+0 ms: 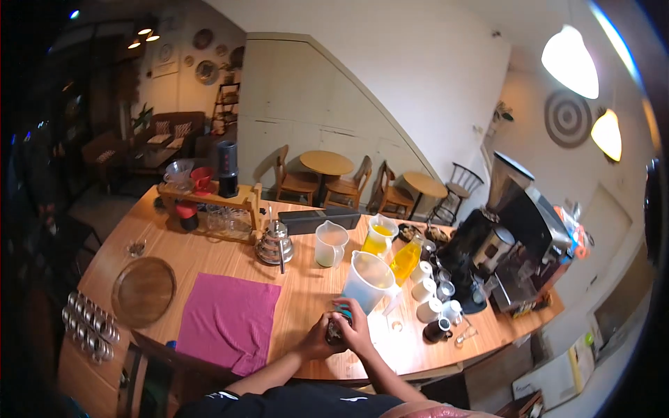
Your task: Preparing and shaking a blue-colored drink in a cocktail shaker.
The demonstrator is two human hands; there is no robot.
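Near the front edge of the wooden counter, my left hand [317, 337] is closed round a small dark jar [334, 334]. On the jar's other side is my right hand [355, 326], its fingers over the top. What the jar holds is too small to tell. Just beyond my hands stands a large translucent plastic measuring jug [366, 279] with something blue in it. Behind it are a smaller, nearly empty jug [331, 245], a jug of yellow liquid [380, 235] and a glass bottle of yellow liquid [406, 261]. A pink cloth [227, 318] lies to the left.
A steel gooseneck kettle [275, 245] stands before a wooden stand [209, 196] with coffee drippers. A round wooden tray [144, 292] lies at left, near a rack of metal rings [90, 326]. White cups [424, 290] and a coffee grinder [515, 224] stand at right.
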